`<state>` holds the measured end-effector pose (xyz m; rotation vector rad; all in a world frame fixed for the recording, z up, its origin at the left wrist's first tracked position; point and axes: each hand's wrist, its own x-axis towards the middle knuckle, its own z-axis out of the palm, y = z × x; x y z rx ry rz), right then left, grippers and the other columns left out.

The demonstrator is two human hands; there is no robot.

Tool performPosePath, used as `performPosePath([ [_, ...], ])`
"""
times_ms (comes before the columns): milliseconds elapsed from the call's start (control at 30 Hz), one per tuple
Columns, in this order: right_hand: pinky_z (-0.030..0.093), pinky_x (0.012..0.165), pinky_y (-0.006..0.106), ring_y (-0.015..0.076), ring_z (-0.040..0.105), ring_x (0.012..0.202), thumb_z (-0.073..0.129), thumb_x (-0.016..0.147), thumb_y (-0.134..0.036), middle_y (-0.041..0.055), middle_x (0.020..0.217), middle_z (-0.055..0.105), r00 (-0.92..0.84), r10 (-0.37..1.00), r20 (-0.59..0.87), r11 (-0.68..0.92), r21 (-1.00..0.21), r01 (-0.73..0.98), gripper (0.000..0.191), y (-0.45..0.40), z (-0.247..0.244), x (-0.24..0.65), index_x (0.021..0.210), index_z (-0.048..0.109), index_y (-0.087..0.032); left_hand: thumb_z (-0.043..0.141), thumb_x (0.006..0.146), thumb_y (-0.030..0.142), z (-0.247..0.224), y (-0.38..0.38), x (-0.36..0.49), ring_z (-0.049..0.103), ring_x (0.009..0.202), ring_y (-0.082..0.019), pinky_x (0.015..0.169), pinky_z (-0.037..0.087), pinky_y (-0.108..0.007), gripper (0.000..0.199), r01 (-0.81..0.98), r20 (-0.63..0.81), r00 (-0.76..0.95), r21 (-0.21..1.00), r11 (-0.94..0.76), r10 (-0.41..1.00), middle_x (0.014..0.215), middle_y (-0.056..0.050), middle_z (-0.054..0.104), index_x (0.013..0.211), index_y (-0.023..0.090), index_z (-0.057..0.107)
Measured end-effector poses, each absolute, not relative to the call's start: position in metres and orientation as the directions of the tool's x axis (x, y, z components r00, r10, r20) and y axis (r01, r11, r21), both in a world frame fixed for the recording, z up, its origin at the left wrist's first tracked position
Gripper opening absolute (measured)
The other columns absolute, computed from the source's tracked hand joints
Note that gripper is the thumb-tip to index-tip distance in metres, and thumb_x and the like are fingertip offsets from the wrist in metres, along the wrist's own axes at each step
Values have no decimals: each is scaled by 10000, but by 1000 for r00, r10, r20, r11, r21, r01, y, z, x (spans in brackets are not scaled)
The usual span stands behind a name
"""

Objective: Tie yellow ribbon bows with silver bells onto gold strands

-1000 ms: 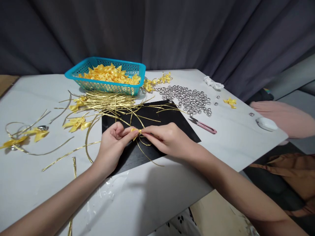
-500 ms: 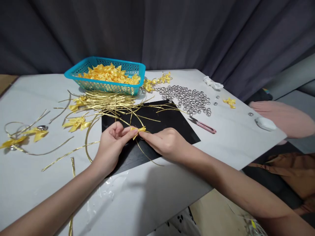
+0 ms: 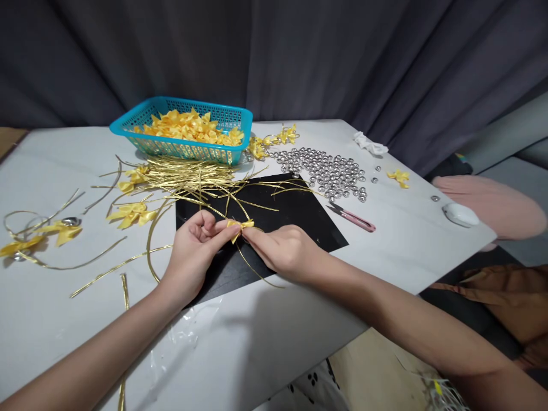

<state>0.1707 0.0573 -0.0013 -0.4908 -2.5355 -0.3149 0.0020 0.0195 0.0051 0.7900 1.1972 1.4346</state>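
Note:
Over a black sheet (image 3: pixel 319 228), a small yellow ribbon bow (image 3: pixel 246 224) is pinched between my two hands. My left hand (image 3: pixel 197 251) is closed, thumb and index finger gripping the bow's left side. On the other side, the fingertips of my right hand (image 3: pixel 287 251) are pressed together at the bow's right edge. A thin gold cord (image 3: pixel 257 268) hangs below the bow and curves to the right. What lies under the fingertips is hidden. Just beyond my hands, a bundle of gold cords (image 3: pixel 188 176) lies across the sheet's far left corner.
A turquoise basket (image 3: pixel 180 142) of yellow bows stands at the back. Silver beads (image 3: pixel 327 171) are heaped to its right, near pink-handled thread snips (image 3: pixel 353 218). Finished-looking bows with cords (image 3: pixel 64 230) lie at left. A white computer mouse (image 3: pixel 460 215) sits by the right edge.
Both hands keep their pinch on the bow and have hardly moved. My right hand's knuckles have shifted very slightly; the whole view has drifted a little.

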Motion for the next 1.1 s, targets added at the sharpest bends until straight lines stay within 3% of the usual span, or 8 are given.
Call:
performPosePath([
  [233, 280, 396, 249, 73, 468, 409, 365, 907, -51, -23, 519, 570, -772, 229, 593, 890, 194, 413, 254, 55, 0, 168, 935, 616, -77, 823, 570, 188, 5, 19, 2, 577, 594, -88, 608, 452, -191, 419, -322, -145, -219, 944, 69, 965, 574, 45, 643, 605, 203, 405],
  [567, 275, 431, 258, 79, 477, 447, 392, 939, -124, 0, 564, 594, -774, 321, 546, 904, 66, 422, 242, 54, -4, 166, 899, 630, -97, 818, 568, 192, 4, 18, 2, 614, 647, -101, 656, 470, -202, 433, -290, -128, -211, 955, 63, 969, 611, 39, 651, 595, 208, 386],
  [633, 302, 446, 238, 77, 492, 477, 419, 930, -142, 5, 592, 599, -743, 354, 568, 920, -68, 386, 220, 53, -2, 164, 884, 630, -102, 818, 559, 197, 3, 18, 2, 605, 635, -100, 638, 463, -197, 452, -271, -112, -222, 961, 49, 969, 580, 46, 630, 593, 211, 368],
  [733, 323, 454, 202, 53, 436, 476, 548, 862, -218, 1, 654, 583, -472, 604, 642, 796, -470, 380, 125, 52, 4, 158, 868, 611, -110, 809, 564, 193, 3, 18, 1, 583, 604, -93, 598, 441, -188, 464, -231, -85, -223, 972, 32, 971, 549, 55, 605, 598, 214, 347],
  [800, 282, 416, 194, 29, 345, 440, 610, 804, -255, 3, 715, 565, -283, 796, 535, 605, -722, 335, 139, 54, 8, 155, 821, 596, -117, 797, 578, 180, 2, 17, 1, 561, 578, -82, 579, 424, -181, 458, -212, -81, -210, 977, 35, 974, 530, 65, 583, 600, 213, 341],
  [867, 213, 379, 193, 20, 274, 413, 623, 782, -273, -18, 663, 520, -297, 905, 304, 384, -885, 265, 155, 58, 12, 153, 753, 585, -125, 785, 596, 170, 3, 16, 1, 547, 566, -79, 568, 414, -180, 453, -202, -79, -194, 979, 39, 978, 518, 70, 566, 603, 214, 334],
  [967, 145, 368, 188, 33, 232, 393, 619, 787, -269, -80, 478, 373, -445, 895, -17, 81, -976, 201, 155, 64, 12, 151, 724, 578, -133, 771, 622, 174, 3, 15, 2, 554, 569, -86, 554, 409, -186, 449, -194, -72, -171, 980, 38, 983, 527, 62, 578, 608, 218, 324],
  [1100, 141, 385, 186, 30, 230, 400, 611, 793, -217, -93, 463, 344, -460, 887, -51, 30, -985, 167, 110, 66, 10, 148, 737, 571, -131, 766, 624, 171, 4, 15, 4, 566, 567, -85, 546, 415, -180, 443, -197, -68, -177, 980, 32, 982, 538, 52, 607, 605, 218, 326],
])
